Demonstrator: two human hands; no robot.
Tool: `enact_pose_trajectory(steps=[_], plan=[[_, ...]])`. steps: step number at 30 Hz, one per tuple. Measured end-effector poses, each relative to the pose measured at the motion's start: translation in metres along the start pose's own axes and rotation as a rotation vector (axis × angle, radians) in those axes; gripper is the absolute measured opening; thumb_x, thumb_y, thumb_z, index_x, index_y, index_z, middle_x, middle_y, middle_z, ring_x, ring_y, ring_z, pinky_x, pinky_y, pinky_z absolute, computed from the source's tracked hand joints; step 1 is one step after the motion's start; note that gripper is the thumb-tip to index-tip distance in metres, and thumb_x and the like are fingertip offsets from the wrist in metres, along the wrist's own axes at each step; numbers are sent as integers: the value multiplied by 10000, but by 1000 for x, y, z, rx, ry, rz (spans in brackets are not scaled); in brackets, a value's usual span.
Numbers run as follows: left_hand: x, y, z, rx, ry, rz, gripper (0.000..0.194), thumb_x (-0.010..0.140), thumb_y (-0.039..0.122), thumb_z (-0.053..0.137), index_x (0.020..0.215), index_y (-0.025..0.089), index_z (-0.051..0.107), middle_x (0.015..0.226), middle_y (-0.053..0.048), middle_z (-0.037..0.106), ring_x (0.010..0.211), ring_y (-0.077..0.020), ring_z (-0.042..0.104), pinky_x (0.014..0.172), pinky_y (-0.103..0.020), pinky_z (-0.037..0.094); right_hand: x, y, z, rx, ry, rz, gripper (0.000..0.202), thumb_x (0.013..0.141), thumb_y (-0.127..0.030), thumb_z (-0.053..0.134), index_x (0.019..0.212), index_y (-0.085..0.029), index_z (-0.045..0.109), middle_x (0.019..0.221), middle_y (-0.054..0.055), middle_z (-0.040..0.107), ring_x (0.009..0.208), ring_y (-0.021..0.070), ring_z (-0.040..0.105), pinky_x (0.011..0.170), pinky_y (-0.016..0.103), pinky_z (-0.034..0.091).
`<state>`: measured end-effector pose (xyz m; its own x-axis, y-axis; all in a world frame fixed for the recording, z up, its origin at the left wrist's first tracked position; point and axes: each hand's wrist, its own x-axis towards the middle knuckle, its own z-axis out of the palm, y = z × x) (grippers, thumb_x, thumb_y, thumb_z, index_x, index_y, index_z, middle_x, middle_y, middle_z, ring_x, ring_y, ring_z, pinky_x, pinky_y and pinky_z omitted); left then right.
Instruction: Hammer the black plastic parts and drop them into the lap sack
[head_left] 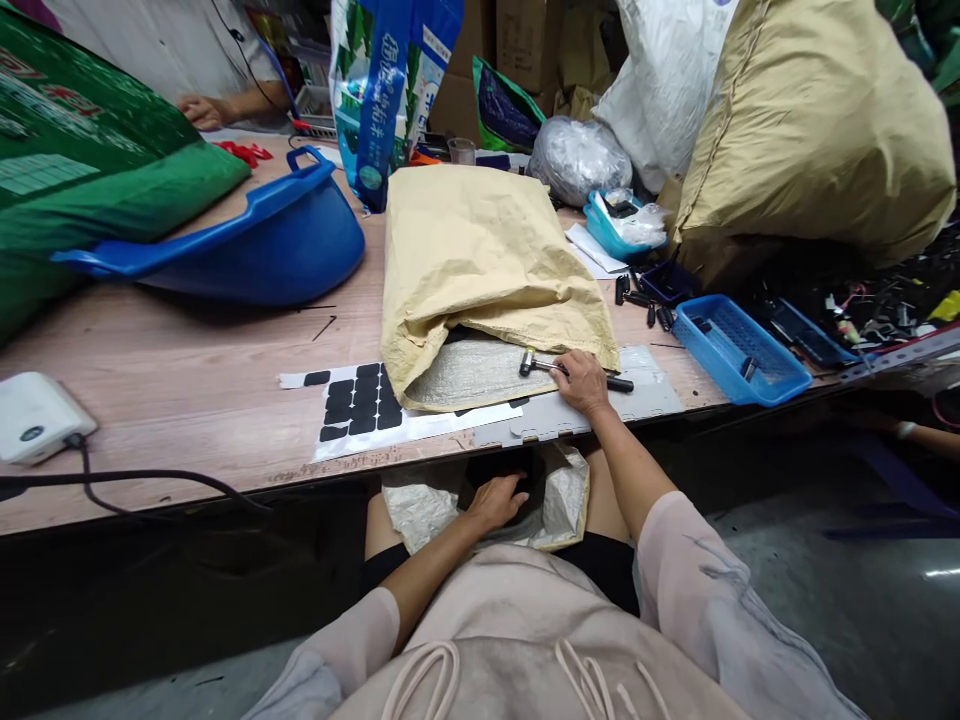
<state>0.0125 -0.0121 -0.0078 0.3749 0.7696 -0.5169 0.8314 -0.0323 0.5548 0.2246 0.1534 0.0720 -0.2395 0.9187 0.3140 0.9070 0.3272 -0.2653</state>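
My right hand (581, 384) is wrapped round the handle of a small hammer (528, 364), whose head points left over the open mouth of a tan woven sack (480, 250). The sack lies on the table, its silvery lining showing. Below the table edge, my left hand (498, 502) is over an open sack (566, 495) on my lap, its fingers partly spread by something dark inside; nothing shows held in it. A white sheet with black stickers (365, 403) lies left of my right hand, and a grey board (649, 385) is under the hammer's handle.
A blue basin (277, 245) and a white device (41, 418) with a cable are on the left. A blue basket (739, 345) with small black parts sits right. Large sacks (817, 130) stand behind it. Another person's hand (206, 112) rests across the table.
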Motion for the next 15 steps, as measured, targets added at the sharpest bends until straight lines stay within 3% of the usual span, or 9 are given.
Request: enact_pose_trajectory(steps=[3,5,7,9,12,15], plan=[[-10,10,-25,3,-51,152,450,909,301,711,1351,217,713,1315,-136,762,1223,-316,715,1018,-384,544,0,-1,0,-4,-6,5,126,973,-288,642,1017,-228,744,1050,104,712,1050,282,571,954,391,441],[-18,19,-59,-91,-105,330,301,898,344,725,1166,223,786,1117,-77,814,1035,-265,752,907,-329,560,0,-1,0,-8,-6,3,135,976,-291,637,1030,-226,743,1053,103,710,1050,281,571,954,388,440],[-18,26,-103,-217,-78,414,262,933,411,686,1076,221,796,950,-29,809,890,-214,737,826,-287,556,0,0,1,-13,-4,-1,141,979,-295,633,1038,-225,741,1050,103,708,1046,281,570,953,387,438],[-9,29,-149,-218,183,351,263,973,398,625,1051,212,793,989,-35,796,912,-217,719,858,-310,559,0,0,2,-13,3,-7,140,982,-299,627,1033,-228,738,1045,101,706,1039,281,568,953,389,435],[15,27,-203,-10,635,36,296,974,262,590,1213,180,745,1242,-124,726,1043,-276,696,942,-403,569,0,2,3,-9,12,-12,136,981,-302,628,1019,-231,737,1041,99,704,1033,279,565,948,387,432],[38,22,-230,172,803,-147,367,982,177,513,1300,159,696,1372,-200,637,1225,-362,622,994,-497,558,-1,2,3,-5,11,-12,138,982,-306,628,1017,-231,739,1039,96,701,1032,275,560,945,381,429]])
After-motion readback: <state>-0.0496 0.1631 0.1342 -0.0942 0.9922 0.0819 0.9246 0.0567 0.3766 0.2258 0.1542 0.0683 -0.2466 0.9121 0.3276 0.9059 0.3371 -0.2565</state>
